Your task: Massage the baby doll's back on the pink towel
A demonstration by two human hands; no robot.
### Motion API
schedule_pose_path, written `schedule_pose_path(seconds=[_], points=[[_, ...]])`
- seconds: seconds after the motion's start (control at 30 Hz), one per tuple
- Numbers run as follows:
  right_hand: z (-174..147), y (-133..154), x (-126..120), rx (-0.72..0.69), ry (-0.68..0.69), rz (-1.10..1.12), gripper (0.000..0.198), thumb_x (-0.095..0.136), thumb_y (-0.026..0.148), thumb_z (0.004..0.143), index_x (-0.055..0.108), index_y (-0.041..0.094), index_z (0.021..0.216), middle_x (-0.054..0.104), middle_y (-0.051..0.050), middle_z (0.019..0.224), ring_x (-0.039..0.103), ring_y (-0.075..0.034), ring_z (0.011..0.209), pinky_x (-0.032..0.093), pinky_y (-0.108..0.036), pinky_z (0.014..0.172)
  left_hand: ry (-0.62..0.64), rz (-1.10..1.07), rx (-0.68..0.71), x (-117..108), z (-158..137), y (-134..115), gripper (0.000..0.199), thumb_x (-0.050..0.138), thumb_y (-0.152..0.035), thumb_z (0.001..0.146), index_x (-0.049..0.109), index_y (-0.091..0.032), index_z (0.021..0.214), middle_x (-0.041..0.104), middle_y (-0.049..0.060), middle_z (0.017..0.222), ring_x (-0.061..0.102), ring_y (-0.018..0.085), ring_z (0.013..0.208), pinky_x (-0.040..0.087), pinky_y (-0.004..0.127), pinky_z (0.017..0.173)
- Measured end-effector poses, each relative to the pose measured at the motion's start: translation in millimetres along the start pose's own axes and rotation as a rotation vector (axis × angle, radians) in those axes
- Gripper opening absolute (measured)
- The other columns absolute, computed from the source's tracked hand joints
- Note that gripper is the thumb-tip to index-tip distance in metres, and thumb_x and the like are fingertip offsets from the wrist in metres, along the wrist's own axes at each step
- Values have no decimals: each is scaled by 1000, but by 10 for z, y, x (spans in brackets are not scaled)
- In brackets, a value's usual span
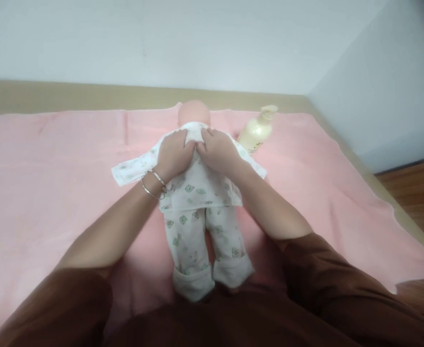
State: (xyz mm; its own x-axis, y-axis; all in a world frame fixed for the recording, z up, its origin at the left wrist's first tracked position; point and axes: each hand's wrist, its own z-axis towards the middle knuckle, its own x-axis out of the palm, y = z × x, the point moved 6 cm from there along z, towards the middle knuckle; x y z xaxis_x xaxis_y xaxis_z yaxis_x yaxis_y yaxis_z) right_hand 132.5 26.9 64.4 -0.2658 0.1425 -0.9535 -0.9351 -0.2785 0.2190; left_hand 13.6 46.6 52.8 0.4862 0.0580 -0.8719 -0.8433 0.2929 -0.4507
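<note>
A baby doll lies lengthwise before me, its bare head at the far end. It has on a white patterned shirt and matching trousers with turned-up cuffs. My left hand, with bangles at the wrist, is closed on the upper left of the shirt. Opposite it, my right hand is closed on the upper right. Both thumbs point inward and almost meet at the middle, just below the collar. The fingertips are partly hidden. The shirt's sleeves spread out sideways beneath my forearms.
Under the doll is a pink mat on a pale tabletop. A cream pump bottle stands to the right of the doll, beside the right sleeve. Behind the table is a white wall; wooden flooring shows at right.
</note>
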Motion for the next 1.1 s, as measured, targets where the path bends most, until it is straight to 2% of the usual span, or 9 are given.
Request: schedule_pose_path(seconds=[0.13,0.27,0.37,0.47,0.53,0.63,0.77,0.9,1.1], points=[[-131,221,-61,-75,-26,-81,48,24,23,104,57,3,132,62,-27,138,58,-36,127,46,-52,110,17,-53,-40,-24,73,86,28,34,-34,93,59,-20,95,72,13,98,64,27,90,52,43,89],[-55,148,-28,-57,47,-12,50,22,21,104,54,1,136,58,-26,144,54,-35,137,42,-49,117,22,-48,-35,-32,64,68,26,36,-33,93,58,-20,90,71,13,95,63,27,89,52,43,88],[106,-67,41,33,68,81,49,24,23,102,52,1,136,52,-27,153,47,-36,146,38,-54,122,16,2,-16,-19,12,7,25,36,-31,95,57,-20,89,70,13,101,64,29,100,51,45,97],[213,-208,88,74,51,134,47,27,27,101,53,4,133,53,-25,152,48,-37,145,38,-59,122,-42,72,42,-20,-86,-106,29,32,-28,98,59,-19,104,68,16,119,61,32,119,47,49,109],[218,-215,88,65,45,138,46,28,28,100,53,5,132,55,-25,151,50,-37,143,39,-60,121,-61,92,73,-16,-142,-167,32,31,-28,99,59,-18,112,66,17,127,57,33,127,44,51,113],[128,-121,38,45,49,79,47,26,27,102,54,4,132,58,-26,147,54,-37,139,40,-57,120,-22,75,72,-1,-143,-171,31,32,-26,99,59,-18,110,66,17,125,56,34,130,43,52,115],[-83,135,-47,-14,43,-71,50,23,23,104,52,-4,135,57,-32,143,54,-40,138,40,-53,118,40,29,15,-14,-19,-50,27,33,-24,98,59,-18,100,68,15,116,58,35,127,44,53,113],[-209,298,-39,-50,28,-123,53,22,17,103,46,-8,143,54,-32,148,50,-39,144,37,-51,123,42,-29,-26,-26,59,47,26,32,-26,97,56,-21,89,69,12,102,63,30,111,49,48,105],[0,81,-14,-26,24,69,45,28,21,103,56,4,133,59,-24,146,53,-35,142,43,-54,120,-38,37,18,69,31,56,34,26,-28,100,58,-19,103,69,15,112,62,30,113,46,48,108]])
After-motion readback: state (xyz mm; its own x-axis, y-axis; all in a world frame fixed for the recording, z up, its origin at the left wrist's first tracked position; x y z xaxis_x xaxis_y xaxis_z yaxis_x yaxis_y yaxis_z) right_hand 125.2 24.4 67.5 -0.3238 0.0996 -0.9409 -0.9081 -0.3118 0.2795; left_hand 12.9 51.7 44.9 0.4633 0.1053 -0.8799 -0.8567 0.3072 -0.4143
